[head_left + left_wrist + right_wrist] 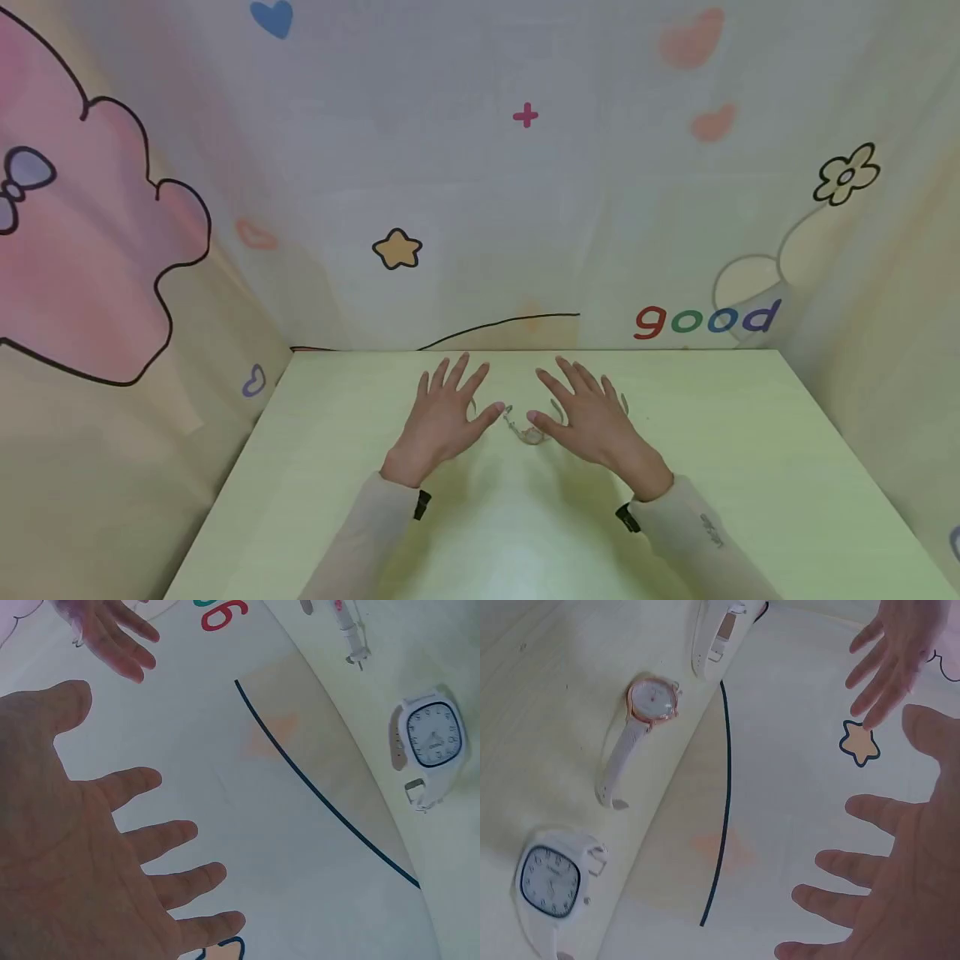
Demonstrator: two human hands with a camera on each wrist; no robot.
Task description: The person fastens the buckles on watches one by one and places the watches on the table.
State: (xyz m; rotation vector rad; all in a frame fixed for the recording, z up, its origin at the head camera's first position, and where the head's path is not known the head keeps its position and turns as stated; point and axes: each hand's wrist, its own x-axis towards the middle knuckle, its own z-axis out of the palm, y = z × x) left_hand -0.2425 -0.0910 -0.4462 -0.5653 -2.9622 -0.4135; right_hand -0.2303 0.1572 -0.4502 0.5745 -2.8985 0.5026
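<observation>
pale sleeves (360, 533) lie nearest, and from them my left hand (437, 419) and right hand (597, 423) hang above the table (285, 517), backs up, fingers spread apart, thumbs angled toward each other. below, a round rose-gold watch (533, 436) lies on the tabletop between my hands, with a square white watch (433, 735) near the left one and another square-faced watch (551, 881) near the right.

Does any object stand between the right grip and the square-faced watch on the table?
Nothing visible does. The right wrist view shows no object between the right grip and the square-faced watch; the round-faced watch lies to one side, off that path.
</observation>
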